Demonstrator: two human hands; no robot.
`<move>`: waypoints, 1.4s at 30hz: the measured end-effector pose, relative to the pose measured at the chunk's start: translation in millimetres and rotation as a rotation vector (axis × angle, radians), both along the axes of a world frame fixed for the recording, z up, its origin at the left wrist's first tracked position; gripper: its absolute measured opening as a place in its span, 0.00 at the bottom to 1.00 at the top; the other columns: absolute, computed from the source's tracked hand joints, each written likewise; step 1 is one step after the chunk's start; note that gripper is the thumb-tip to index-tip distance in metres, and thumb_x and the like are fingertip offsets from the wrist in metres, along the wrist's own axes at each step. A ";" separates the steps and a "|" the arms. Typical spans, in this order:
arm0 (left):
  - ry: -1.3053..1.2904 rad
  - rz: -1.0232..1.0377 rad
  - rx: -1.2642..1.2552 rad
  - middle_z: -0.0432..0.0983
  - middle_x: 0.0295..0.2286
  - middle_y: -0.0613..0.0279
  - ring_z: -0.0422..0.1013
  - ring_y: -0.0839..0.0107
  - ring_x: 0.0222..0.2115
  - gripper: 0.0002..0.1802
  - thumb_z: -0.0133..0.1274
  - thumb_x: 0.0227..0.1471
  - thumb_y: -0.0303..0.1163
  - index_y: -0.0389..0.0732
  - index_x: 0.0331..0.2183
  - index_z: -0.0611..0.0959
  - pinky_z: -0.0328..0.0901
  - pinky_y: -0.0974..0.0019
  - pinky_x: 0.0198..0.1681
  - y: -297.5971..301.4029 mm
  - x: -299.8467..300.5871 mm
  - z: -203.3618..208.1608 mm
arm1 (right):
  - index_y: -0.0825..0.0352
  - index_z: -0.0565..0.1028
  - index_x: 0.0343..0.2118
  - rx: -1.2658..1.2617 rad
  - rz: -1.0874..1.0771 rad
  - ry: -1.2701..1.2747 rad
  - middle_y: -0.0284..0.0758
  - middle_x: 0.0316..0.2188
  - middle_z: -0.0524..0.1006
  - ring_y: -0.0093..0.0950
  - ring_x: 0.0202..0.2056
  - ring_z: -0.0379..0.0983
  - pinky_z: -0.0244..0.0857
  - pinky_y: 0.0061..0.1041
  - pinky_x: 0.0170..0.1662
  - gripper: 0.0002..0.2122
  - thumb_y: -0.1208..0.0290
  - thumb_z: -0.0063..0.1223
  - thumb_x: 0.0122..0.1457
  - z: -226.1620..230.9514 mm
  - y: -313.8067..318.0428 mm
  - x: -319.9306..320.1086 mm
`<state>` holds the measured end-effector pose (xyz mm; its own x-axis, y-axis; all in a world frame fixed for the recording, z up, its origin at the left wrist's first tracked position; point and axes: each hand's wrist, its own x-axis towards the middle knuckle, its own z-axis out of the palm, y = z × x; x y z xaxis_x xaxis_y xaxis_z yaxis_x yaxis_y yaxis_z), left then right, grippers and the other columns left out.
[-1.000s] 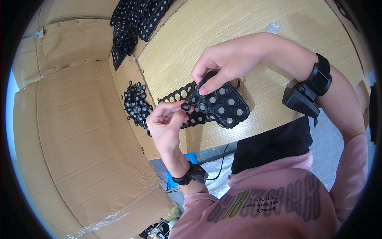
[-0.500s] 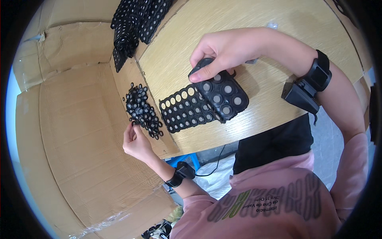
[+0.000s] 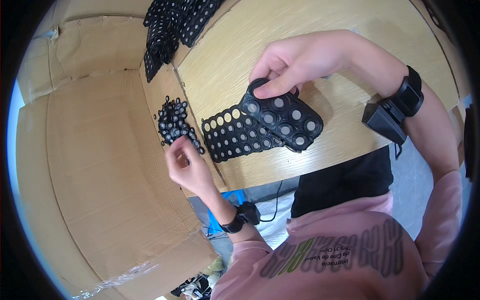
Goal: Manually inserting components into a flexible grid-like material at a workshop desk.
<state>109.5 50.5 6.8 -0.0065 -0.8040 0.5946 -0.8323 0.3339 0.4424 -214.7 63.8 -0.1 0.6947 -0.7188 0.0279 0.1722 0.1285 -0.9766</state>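
A black sheet of joined rings (image 3: 232,142) lies on the table, most of its rings filled with grey discs and one row of round holes showing the tabletop through. Its right end is folded over and lifted, a thick flap (image 3: 285,118) with larger-looking discs. My right hand (image 3: 286,70) pinches that flap between thumb and fingers from above. On the left, my left hand (image 3: 189,165) is at the near end of a pile of small black rings with grey centres (image 3: 172,120). Its fingers are pinched together; a small dark bit shows between them, too little to name.
A cardboard wall (image 3: 107,145) rises along the left of the wooden table (image 3: 320,15). More black dotted sheets (image 3: 172,30) are heaped at the far left corner. Below the near edge are a blue stool (image 3: 216,224) and a black cable (image 3: 276,202).
My left hand has moved right and slightly up, toward the near edge of the ring pile and the sheet. My right hand and the flap have shifted a little right.
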 end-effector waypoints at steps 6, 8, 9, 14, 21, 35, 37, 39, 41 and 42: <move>0.521 -0.548 0.583 0.77 0.28 0.58 0.74 0.77 0.27 0.09 0.53 0.53 0.16 0.28 0.38 0.78 0.71 0.75 0.31 65.6 -85.5 24.4 | 0.71 0.75 0.40 0.020 0.085 -0.012 0.32 0.32 0.80 0.20 0.34 0.77 0.72 0.22 0.40 0.15 0.61 0.53 0.64 -0.7 0.2 0.1; 0.551 -0.551 0.550 0.78 0.29 0.56 0.74 0.76 0.28 0.09 0.53 0.52 0.16 0.26 0.38 0.77 0.73 0.73 0.30 61.7 -99.8 28.6 | 0.71 0.75 0.40 -0.019 0.073 0.021 0.34 0.33 0.80 0.21 0.34 0.77 0.72 0.22 0.40 0.15 0.61 0.54 0.63 -1.3 0.2 0.0; 0.551 -0.552 0.550 0.78 0.29 0.56 0.74 0.76 0.28 0.09 0.53 0.52 0.16 0.26 0.38 0.77 0.73 0.73 0.30 60.2 -103.0 31.7 | 0.72 0.74 0.40 -0.025 0.068 0.019 0.35 0.32 0.81 0.21 0.34 0.78 0.73 0.22 0.40 0.15 0.61 0.55 0.63 -1.6 0.4 0.0; 0.529 -0.571 0.667 0.78 0.28 0.55 0.76 0.75 0.28 0.08 0.54 0.52 0.17 0.24 0.36 0.78 0.74 0.72 0.30 54.4 -104.4 38.7 | 0.72 0.75 0.41 -0.060 0.054 0.021 0.38 0.31 0.81 0.23 0.33 0.78 0.74 0.22 0.39 0.17 0.60 0.58 0.61 -1.8 1.2 2.5; 0.453 -0.563 0.815 0.79 0.26 0.54 0.76 0.75 0.26 0.08 0.54 0.49 0.15 0.24 0.35 0.80 0.73 0.73 0.30 44.2 -97.5 45.4 | 0.73 0.77 0.38 -0.114 0.027 0.041 0.35 0.30 0.81 0.20 0.32 0.77 0.72 0.20 0.38 0.12 0.67 0.59 0.60 -1.2 1.8 5.1; 0.297 -0.596 1.062 0.80 0.24 0.54 0.78 0.73 0.24 0.07 0.52 0.43 0.11 0.26 0.29 0.79 0.73 0.73 0.28 11.0 -92.6 40.1 | 0.74 0.79 0.30 -0.251 0.051 0.097 0.32 0.25 0.80 0.18 0.27 0.75 0.68 0.20 0.33 0.07 0.74 0.60 0.58 -13.8 -0.6 15.4; 0.313 -0.644 1.062 0.79 0.23 0.56 0.78 0.72 0.23 0.06 0.50 0.44 0.11 0.27 0.29 0.79 0.73 0.72 0.27 9.6 -90.4 38.2 | 0.74 0.79 0.31 -0.218 0.021 0.078 0.33 0.25 0.80 0.19 0.27 0.76 0.69 0.21 0.32 0.07 0.74 0.58 0.58 -16.9 -1.4 16.1; 0.323 -0.571 1.106 0.79 0.21 0.57 0.77 0.72 0.22 0.06 0.49 0.45 0.13 0.29 0.28 0.79 0.73 0.72 0.25 6.5 -86.4 36.4 | 0.73 0.78 0.31 -0.186 0.025 0.063 0.34 0.25 0.80 0.20 0.28 0.78 0.71 0.22 0.32 0.07 0.73 0.56 0.60 -18.9 -1.5 20.4; 0.311 -0.591 1.099 0.78 0.20 0.57 0.76 0.73 0.19 0.05 0.48 0.46 0.15 0.30 0.27 0.79 0.71 0.72 0.23 3.3 -84.7 29.8 | 0.72 0.77 0.29 -0.198 0.017 0.124 0.35 0.25 0.79 0.22 0.29 0.79 0.71 0.23 0.31 0.08 0.71 0.56 0.60 -19.5 -3.1 23.8; 0.349 -0.652 1.108 0.77 0.19 0.58 0.75 0.73 0.17 0.05 0.48 0.46 0.16 0.31 0.26 0.79 0.71 0.73 0.21 2.1 -84.2 26.2 | 0.72 0.76 0.29 -0.167 0.043 0.120 0.35 0.26 0.80 0.22 0.29 0.79 0.71 0.23 0.31 0.08 0.72 0.56 0.60 -18.6 -4.0 24.3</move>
<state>25.3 52.6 33.0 -0.5549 -0.7688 -0.3178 -0.4466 -0.0470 0.8935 -190.4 59.7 -18.7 0.7301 -0.6808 0.0591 0.0507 -0.0322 -0.9982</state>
